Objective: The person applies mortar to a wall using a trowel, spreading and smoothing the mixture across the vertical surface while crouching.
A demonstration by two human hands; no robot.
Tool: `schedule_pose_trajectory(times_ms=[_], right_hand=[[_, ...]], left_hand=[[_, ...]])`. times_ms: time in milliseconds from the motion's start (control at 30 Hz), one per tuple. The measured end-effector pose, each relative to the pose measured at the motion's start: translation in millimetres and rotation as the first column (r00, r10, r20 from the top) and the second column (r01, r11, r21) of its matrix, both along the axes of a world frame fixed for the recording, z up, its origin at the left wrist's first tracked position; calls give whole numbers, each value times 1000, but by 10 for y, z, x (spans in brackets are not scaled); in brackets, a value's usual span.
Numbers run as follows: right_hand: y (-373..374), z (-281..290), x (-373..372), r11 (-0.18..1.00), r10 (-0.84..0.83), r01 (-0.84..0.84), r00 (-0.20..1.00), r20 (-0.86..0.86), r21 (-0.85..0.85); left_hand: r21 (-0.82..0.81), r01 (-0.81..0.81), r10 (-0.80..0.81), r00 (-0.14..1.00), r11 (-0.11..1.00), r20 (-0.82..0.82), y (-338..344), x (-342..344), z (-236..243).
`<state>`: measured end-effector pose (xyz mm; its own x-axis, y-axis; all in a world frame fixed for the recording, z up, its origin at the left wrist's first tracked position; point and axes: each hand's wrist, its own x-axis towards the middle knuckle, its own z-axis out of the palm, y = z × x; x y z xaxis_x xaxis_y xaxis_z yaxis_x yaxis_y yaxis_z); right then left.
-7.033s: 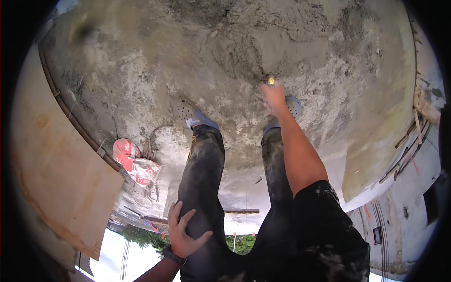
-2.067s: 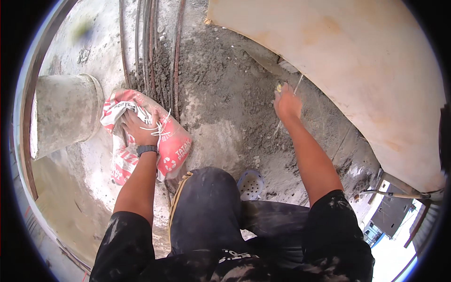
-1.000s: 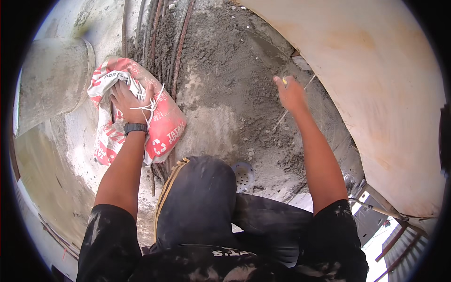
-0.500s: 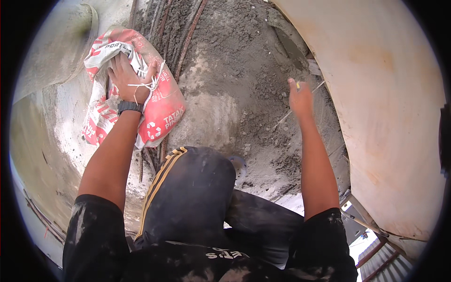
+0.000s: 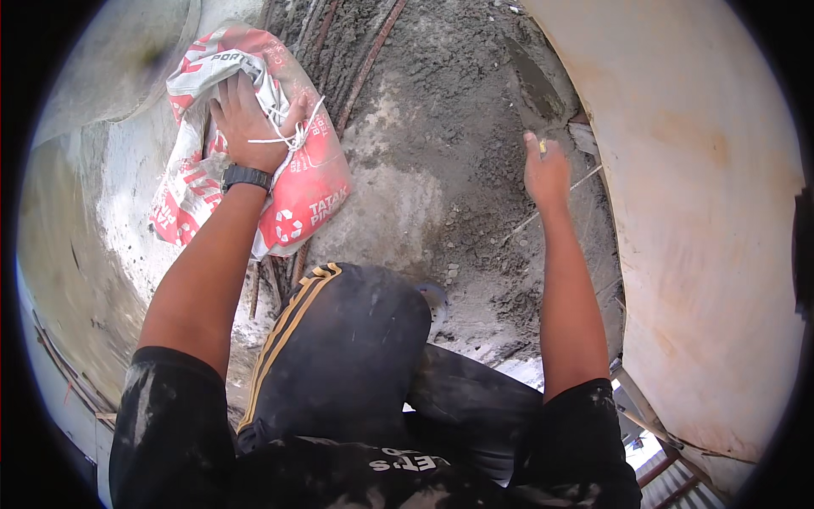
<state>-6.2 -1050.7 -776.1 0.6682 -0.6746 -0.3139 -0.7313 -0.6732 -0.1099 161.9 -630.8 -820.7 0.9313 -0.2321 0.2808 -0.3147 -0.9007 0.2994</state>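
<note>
Red/wht sack [image 5: 307, 182] under spread L hand [image 5: 252, 125]; R hand [image 5: 548, 174] curled round sm. yellow item [image 5: 543, 148]

A building site: rough gray mortar [image 5: 458, 110] covers the ground [image 5: 394, 204] beside rusty steel rods [image 5: 370, 62] and a dusty red-and-white sack [image 5: 301, 185].

Plenty of light from where I'm standing, flat soft daylight, with the shadows on the floor [image 5: 390, 204] barely having an edge. Brightest bit is the gap [image 5: 650, 446] out at 4 o'clock, pretty much blown to white. The pale ground around 9 is kinda glary too, while the black shirt [image 5: 314, 483] at 6 swallows most of its folds. Bag [image 5: 314, 170] at 10 looks pretty crisp, but there's a blurry dark smudge [image 5: 153, 58] farther out that way. Fisheye bends the board [image 5: 678, 212] at 3, corners are pure black, bluish fringe around 8.
</note>
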Motion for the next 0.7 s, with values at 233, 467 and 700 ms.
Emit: schedule_pose_trajectory(times_ms=[233,467,700], right_hand=[[-13,131,304,994,-17,15,1000,-11,-108],[-61,-25,35,986,-121,113,991,-64,-120],[293,-147,-168,986,-74,78,997,37,-146]], left_hand=[[45,-3,1,999,999,50,24,23,-84],[11,-12,12,1000,1000,13,-21,11,-120],[60,-21,20,1000,998,16,27,8,-129]])
